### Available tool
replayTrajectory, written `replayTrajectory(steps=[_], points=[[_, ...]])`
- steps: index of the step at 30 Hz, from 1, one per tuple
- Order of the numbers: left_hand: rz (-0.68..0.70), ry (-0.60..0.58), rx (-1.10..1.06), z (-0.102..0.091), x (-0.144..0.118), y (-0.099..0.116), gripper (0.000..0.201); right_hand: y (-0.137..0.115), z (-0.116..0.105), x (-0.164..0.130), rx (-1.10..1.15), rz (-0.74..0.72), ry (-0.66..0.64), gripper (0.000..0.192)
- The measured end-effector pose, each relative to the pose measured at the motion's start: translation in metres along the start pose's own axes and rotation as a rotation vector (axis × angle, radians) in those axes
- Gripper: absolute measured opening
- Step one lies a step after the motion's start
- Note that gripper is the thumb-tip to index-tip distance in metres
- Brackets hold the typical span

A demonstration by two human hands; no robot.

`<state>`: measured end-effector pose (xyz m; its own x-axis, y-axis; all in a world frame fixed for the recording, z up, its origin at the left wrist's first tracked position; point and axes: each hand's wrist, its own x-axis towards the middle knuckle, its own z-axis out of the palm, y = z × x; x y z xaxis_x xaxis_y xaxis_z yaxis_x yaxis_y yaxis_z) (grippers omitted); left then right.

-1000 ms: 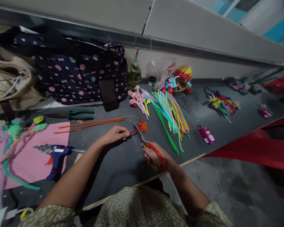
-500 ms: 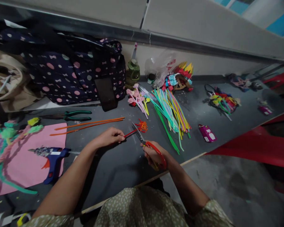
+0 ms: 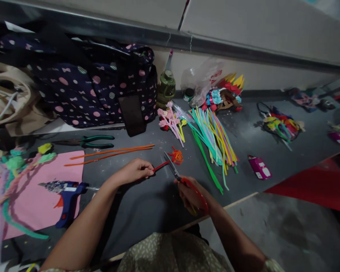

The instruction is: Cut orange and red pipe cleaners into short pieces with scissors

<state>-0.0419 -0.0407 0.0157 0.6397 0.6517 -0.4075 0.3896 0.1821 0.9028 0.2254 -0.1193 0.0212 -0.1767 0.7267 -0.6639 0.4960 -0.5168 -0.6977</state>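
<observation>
Between the thumb and fingers of my left hand (image 3: 137, 172) is pinched a red pipe cleaner (image 3: 161, 166), its free end reaching right to the scissor blades. My right hand (image 3: 191, 192) is closed round the red and yellow handles of a pair of scissors (image 3: 175, 172). The blades point up and left, at the pipe cleaner's tip; whether they are parted there I cannot tell. Just beyond the tips lies a small heap of short orange and red cut pieces (image 3: 176, 155). Two long orange pipe cleaners (image 3: 113, 152) lie above my left hand.
Green-handled pliers (image 3: 98, 142) and a blue glue gun (image 3: 69, 200) on a pink sheet (image 3: 42, 215) lie left. A dark patterned bag (image 3: 102, 83) with a phone (image 3: 132, 115) stands behind. Coloured pipe cleaners (image 3: 212, 139), pink flowers (image 3: 171, 121) and a purple packet (image 3: 260, 167) are right.
The whole view has shifted, so things appear a little further right and lower. Both hands keep their grips, with the scissors still at the red pipe cleaner's end.
</observation>
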Motion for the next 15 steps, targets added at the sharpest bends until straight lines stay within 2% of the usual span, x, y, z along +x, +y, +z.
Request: replayTrajectory(steps=[6,15], points=[[-0.001,0.005,-0.007,-0.0021,-0.0004,-0.0014,0.029,-0.0072,0.0026,-0.0036,-0.020,0.047,0.029,0.024],[0.000,0.004,-0.012,-0.0024,0.0002,0.0001,0.029,-0.0064,0.0024,-0.0020,0.005,0.015,0.010,0.023]])
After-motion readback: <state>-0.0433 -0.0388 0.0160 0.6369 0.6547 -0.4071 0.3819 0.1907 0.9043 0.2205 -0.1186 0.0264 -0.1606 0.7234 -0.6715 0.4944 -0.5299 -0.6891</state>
